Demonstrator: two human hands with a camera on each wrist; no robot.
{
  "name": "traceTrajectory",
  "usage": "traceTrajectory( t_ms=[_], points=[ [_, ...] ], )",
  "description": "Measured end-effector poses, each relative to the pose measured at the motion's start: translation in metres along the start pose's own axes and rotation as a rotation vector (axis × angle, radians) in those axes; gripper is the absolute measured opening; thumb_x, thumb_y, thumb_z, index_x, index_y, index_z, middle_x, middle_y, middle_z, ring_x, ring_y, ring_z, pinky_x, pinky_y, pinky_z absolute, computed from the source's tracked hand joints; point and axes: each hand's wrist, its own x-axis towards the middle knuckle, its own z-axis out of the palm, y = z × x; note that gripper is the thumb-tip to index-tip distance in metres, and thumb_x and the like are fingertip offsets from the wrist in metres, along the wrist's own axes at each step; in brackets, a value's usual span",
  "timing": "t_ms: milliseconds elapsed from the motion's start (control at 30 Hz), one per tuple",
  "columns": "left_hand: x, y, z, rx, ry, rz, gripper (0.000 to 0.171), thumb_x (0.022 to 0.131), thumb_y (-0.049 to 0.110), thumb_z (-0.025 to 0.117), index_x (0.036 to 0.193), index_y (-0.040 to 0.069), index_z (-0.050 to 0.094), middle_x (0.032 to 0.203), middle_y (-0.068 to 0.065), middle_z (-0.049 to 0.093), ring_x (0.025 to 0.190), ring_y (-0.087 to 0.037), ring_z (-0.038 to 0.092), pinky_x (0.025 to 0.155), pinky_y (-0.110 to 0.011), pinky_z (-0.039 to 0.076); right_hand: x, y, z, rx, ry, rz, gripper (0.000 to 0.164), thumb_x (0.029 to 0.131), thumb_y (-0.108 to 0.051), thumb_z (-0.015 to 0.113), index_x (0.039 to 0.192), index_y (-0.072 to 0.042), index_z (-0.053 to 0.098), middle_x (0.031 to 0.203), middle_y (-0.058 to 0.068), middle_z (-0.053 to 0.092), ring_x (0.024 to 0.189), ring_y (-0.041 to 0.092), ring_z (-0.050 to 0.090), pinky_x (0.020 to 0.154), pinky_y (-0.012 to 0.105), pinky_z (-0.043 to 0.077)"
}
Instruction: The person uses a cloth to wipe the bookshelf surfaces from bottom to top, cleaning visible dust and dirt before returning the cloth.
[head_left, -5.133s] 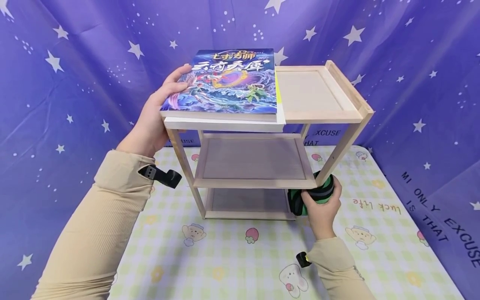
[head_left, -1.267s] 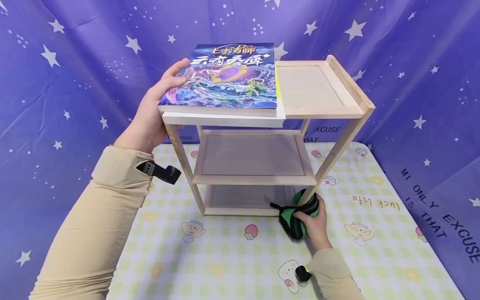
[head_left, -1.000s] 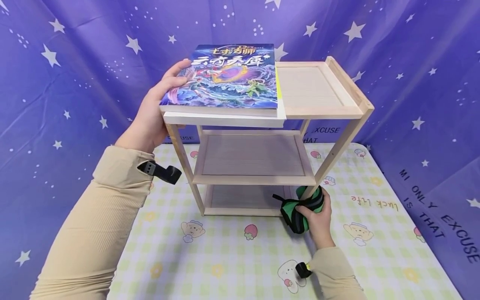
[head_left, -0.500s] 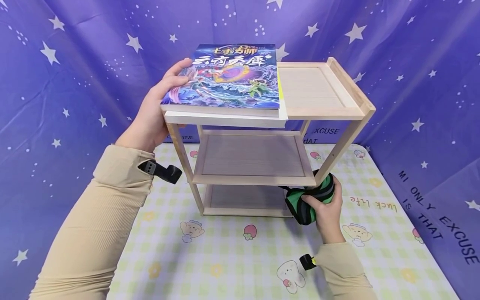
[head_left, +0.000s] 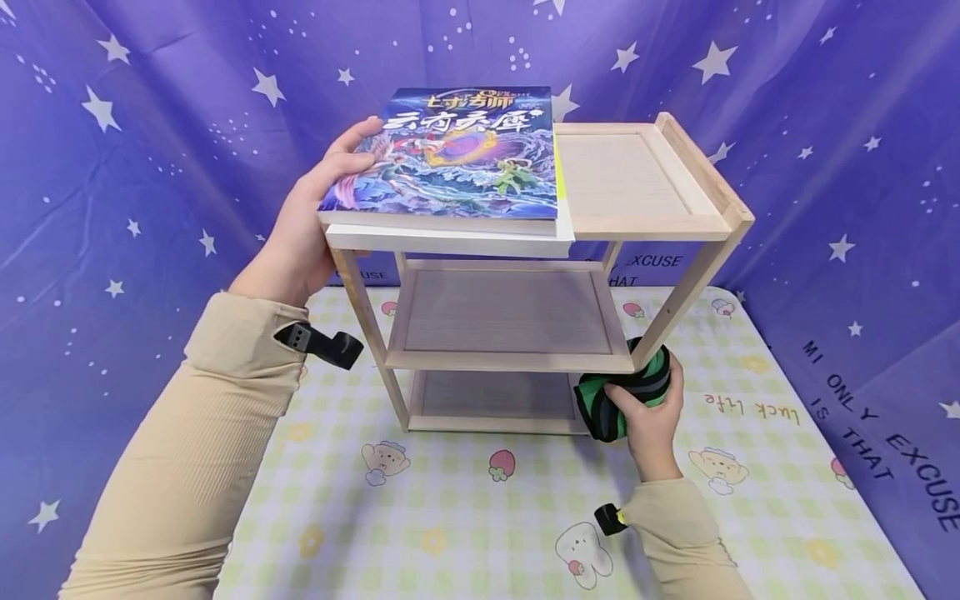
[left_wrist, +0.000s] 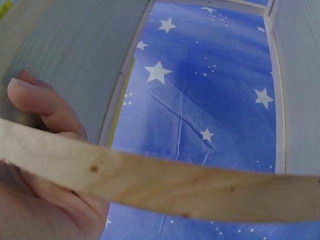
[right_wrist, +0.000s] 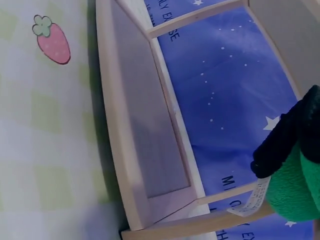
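Note:
A small three-tier wooden shelf [head_left: 630,175] stands in the middle of the head view. My left hand [head_left: 296,221] grips its top left side, fingers reaching onto a blue illustrated book [head_left: 461,162]. In the left wrist view, part of that hand [left_wrist: 65,210] shows behind a shelf leg [left_wrist: 150,187], one digit under the top board. Low on the front right leg, my right hand [head_left: 654,425] holds a green and black striped cloth [head_left: 600,408] against the wood. The right wrist view shows the cloth [right_wrist: 290,195] with a white tag; the hand is out of that view.
A white book or board [head_left: 450,242] lies beneath the blue book on the top tier. The shelf stands on a checked tablecloth [head_left: 450,508] with cartoon prints. Purple star-printed curtains [head_left: 825,208] close in the back and both sides.
My right hand and the cloth slid down the front right leg by about a second ago, then came back up it to just below the middle tier. My left hand stayed put.

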Motion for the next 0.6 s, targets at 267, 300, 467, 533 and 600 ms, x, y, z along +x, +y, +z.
traceTrajectory(
  t_ms=[267, 300, 467, 533, 600],
  points=[
    [0.002, -0.002, -0.001, 0.005, -0.002, -0.002, 0.048, 0.096, 0.036, 0.05, 0.143, 0.046, 0.045, 0.159, 0.005, 0.025, 0.131, -0.02, 0.045, 0.101, -0.032, 0.033, -0.006, 0.019, -0.004, -0.065, -0.023, 0.041, 0.074, 0.076, 0.013, 0.068, 0.139, -0.017, 0.044, 0.116, -0.009, 0.054, 0.105, 0.009, 0.05, 0.09, 0.016, 0.039],
    [0.002, -0.002, -0.001, 0.005, -0.004, -0.001, 0.048, 0.097, 0.036, 0.05, 0.143, 0.046, 0.045, 0.159, 0.005, 0.025, 0.131, -0.02, 0.045, 0.1, -0.032, 0.033, -0.007, 0.023, -0.005, -0.072, -0.022, 0.058, 0.074, 0.076, 0.012, 0.068, 0.14, -0.018, 0.044, 0.116, -0.009, 0.053, 0.105, 0.009, 0.05, 0.09, 0.016, 0.038],
    [0.002, -0.002, 0.0, 0.008, -0.005, 0.004, 0.048, 0.096, 0.036, 0.05, 0.143, 0.046, 0.045, 0.158, 0.005, 0.026, 0.13, -0.021, 0.045, 0.1, -0.033, 0.033, -0.014, 0.037, -0.008, -0.121, -0.017, 0.159, 0.075, 0.078, 0.01, 0.068, 0.141, -0.02, 0.042, 0.114, -0.011, 0.052, 0.103, 0.007, 0.05, 0.088, 0.015, 0.038],
    [0.002, -0.002, -0.001, 0.011, -0.002, 0.004, 0.048, 0.096, 0.036, 0.049, 0.143, 0.046, 0.045, 0.158, 0.005, 0.026, 0.13, -0.021, 0.046, 0.1, -0.035, 0.033, -0.017, 0.042, -0.009, -0.168, -0.023, 0.199, 0.075, 0.079, 0.008, 0.068, 0.142, -0.02, 0.041, 0.114, -0.012, 0.051, 0.103, 0.005, 0.049, 0.09, 0.016, 0.037],
    [0.001, -0.002, -0.001, 0.013, -0.002, 0.004, 0.047, 0.096, 0.037, 0.049, 0.142, 0.047, 0.046, 0.158, 0.005, 0.026, 0.13, -0.021, 0.046, 0.1, -0.036, 0.033, -0.019, 0.046, -0.01, -0.224, -0.032, 0.237, 0.075, 0.079, 0.006, 0.068, 0.144, -0.018, 0.039, 0.115, -0.014, 0.049, 0.104, 0.004, 0.048, 0.092, 0.018, 0.036]
  ],
)
